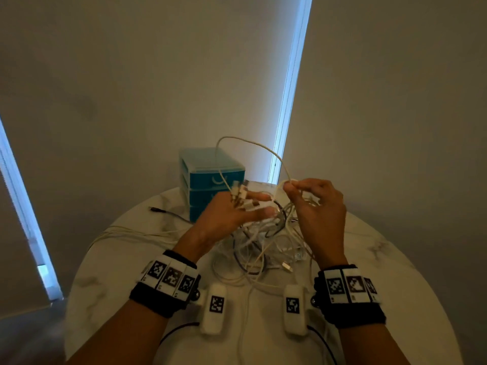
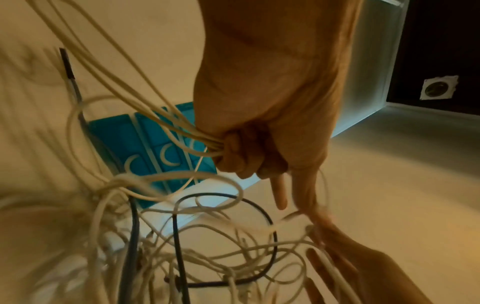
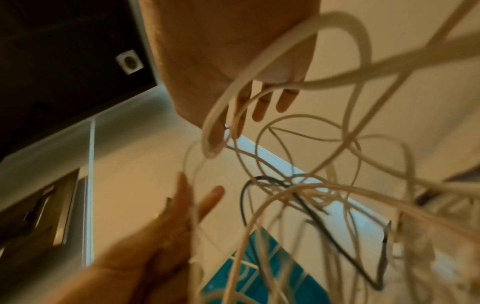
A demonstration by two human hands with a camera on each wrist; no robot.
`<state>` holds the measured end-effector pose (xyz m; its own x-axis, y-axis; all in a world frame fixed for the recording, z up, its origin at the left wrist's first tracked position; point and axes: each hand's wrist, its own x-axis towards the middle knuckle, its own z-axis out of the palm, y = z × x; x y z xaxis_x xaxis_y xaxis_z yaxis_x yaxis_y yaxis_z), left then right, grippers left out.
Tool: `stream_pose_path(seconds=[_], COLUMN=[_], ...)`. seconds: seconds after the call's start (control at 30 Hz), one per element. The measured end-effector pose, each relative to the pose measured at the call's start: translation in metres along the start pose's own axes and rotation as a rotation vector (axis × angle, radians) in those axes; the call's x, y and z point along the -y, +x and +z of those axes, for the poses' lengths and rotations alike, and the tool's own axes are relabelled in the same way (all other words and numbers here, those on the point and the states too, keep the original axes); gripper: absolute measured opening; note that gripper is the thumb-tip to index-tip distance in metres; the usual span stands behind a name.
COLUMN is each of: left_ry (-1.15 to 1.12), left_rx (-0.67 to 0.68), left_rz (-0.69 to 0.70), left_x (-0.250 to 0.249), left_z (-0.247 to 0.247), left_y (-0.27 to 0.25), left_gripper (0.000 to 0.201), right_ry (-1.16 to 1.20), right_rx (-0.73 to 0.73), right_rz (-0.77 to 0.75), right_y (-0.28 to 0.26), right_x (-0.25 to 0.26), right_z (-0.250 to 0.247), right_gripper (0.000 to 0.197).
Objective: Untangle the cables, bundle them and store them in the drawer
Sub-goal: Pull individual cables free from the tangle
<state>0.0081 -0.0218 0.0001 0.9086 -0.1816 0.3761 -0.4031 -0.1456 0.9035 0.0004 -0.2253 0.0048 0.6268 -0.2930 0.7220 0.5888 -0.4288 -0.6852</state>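
- the left hand [image 1: 232,214] is up over the round marble table [image 1: 110,259], its fingers curled round a gathered sheaf of white cable ends; several plugs [image 1: 241,197] stick out past the knuckles.
- the right hand [image 1: 316,206] pinches one white cable [image 1: 253,143] between thumb and forefinger, the other fingers loosely bent. that cable arches up in a tall loop between the two hands.
- the rest of the cables [image 1: 263,246] hang and lie in a loose knot under the hands, white strands with a few dark ones among them; a dark lead [image 1: 163,211] trails off to the left.
- the teal drawer unit [image 1: 210,177] stands at the far edge of the table, just behind the left hand, all its drawers closed as far as i can see.
- to my eye the sorting is at an early stage, with one strand being worked free.
- i'd say the trick is to feed that pinched cable out gently, following it back through the crossings and not tugging, since a hard pull would likely tighten the knot.
- keeping the left grip firm should stop the sorted ends slipping back in.
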Motion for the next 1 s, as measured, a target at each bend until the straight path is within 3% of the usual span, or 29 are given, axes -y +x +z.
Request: stream_pose_path(seconds=[0.07,0.13,0.2,0.27,0.33,0.43,0.53,0.67,0.8,0.9,1.0], left_ry=[0.071,0.153,0.184,0.166,0.154,0.137,0.128,0.045,-0.041,-0.019,-0.041], left_rx=[0.056,0.028,-0.098,-0.253,-0.32,-0.313,-0.3,-0.163,-0.064,-0.116,-0.23], left_rz=[-0.022,-0.013,-0.01,-0.013,-0.021,-0.04,-0.028,0.067,0.102,0.075,-0.009], left_x=[0.004,0.007,0.012,0.018,0.026,0.03,0.023,0.005,-0.01,-0.011,-0.014], left_z=[0.005,0.004,-0.001,-0.008,-0.013,-0.012,-0.006,0.0,0.006,0.002,-0.013], left_y=[-0.003,-0.001,0.002,0.006,0.008,0.011,0.008,0.0,-0.008,-0.007,-0.005], left_gripper=[0.035,0.025,0.018,0.026,0.029,0.017,0.025,0.024,0.025,0.02,0.024], right_ry=[0.051,0.132,0.173,0.177,0.246,0.454,0.45,0.51,0.541,0.469,0.447], right_rx=[-0.01,-0.086,-0.065,0.01,-0.026,-0.124,-0.084,-0.162,-0.031,0.028,-0.019], right_rz=[0.041,0.07,0.14,0.226,0.22,0.226,0.287,0.232,0.256,0.271,0.289], right_y=[-0.001,0.002,0.005,0.006,0.007,0.014,0.011,0.013,0.008,0.002,0.007], right_x=[0.004,0.006,0.004,0.003,0.004,0.011,0.008,0.016,0.026,0.024,0.022], right_z=[0.001,-0.002,-0.005,-0.007,-0.01,-0.017,-0.015,-0.017,-0.008,-0.001,-0.006], right_gripper=[0.011,0.008,0.009,0.015,0.018,0.013,0.015,0.017,0.015,0.022,0.021])
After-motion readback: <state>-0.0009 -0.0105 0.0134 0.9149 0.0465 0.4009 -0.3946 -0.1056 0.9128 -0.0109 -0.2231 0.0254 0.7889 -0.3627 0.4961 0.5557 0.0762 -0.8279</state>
